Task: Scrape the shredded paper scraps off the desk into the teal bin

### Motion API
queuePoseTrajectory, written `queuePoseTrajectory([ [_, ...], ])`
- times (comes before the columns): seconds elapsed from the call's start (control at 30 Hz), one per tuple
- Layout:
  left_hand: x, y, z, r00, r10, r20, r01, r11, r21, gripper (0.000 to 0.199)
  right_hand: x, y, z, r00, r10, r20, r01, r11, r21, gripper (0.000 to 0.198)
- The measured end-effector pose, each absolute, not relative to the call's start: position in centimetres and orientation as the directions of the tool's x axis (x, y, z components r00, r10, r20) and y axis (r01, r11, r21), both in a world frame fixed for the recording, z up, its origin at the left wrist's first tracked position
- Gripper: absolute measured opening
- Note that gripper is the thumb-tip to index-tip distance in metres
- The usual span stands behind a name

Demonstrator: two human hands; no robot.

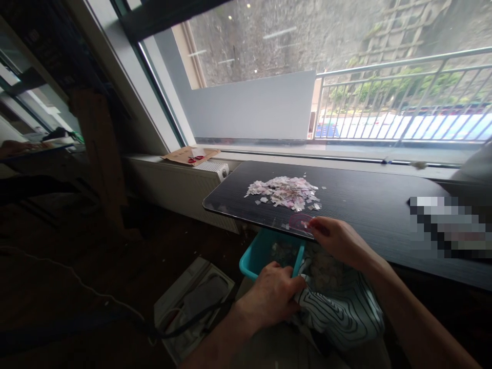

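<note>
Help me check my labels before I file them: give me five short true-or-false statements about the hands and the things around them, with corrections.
1. The left hand grips the rim of the turquoise bin. True.
2. The bin stands on top of the black table. False: it is below the table's near edge.
3. The right hand has its fingers on a translucent pink piece. True.
4. The pale scraps on the table are laid out in neat rows. False: they lie in a loose heap, with a few scattered around it.
5. Red-handled scissors lie on brown cardboard by the window. True.
</note>
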State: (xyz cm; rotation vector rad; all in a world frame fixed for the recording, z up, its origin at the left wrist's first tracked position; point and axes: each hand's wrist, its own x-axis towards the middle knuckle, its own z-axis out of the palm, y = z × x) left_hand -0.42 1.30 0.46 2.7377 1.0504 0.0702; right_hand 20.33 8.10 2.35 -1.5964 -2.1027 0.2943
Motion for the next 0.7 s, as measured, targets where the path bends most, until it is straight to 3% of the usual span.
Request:
queuePoseTrajectory([
  [0.17, -0.4, 1.3, 0.5, 0.741, 0.672, -0.011, 0.66, -0.725, 0.198, 0.02, 19.9, 8.0, 2.5, -0.187, 0.942, 0.28, 0.822, 0.306, -0.48, 0.028],
  [0.33, -0.6, 1.3, 0.4, 0.737, 0.675, -0.016, 0.662, -0.718, 0.216, 0.022, 19.2, 7.2, 2.8, -0.315, 0.915, 0.253, 0.776, 0.401, -0.486, 0.026],
  [0.5, -1.2, 1.2, 0.6, 0.717, 0.696, -0.025, 0.681, -0.693, 0.237, 0.02, 22.1, 6.8, 3.0, -0.11, 0.951, 0.288, 0.837, 0.244, -0.489, 0.027],
  [0.7, -1.8, 1.1, 0.5, 0.671, 0.739, -0.063, 0.723, -0.633, 0.276, 0.012, 25.4, 7.1, 2.7, -0.023, 0.967, 0.252, 0.877, 0.141, -0.459, 0.027],
])
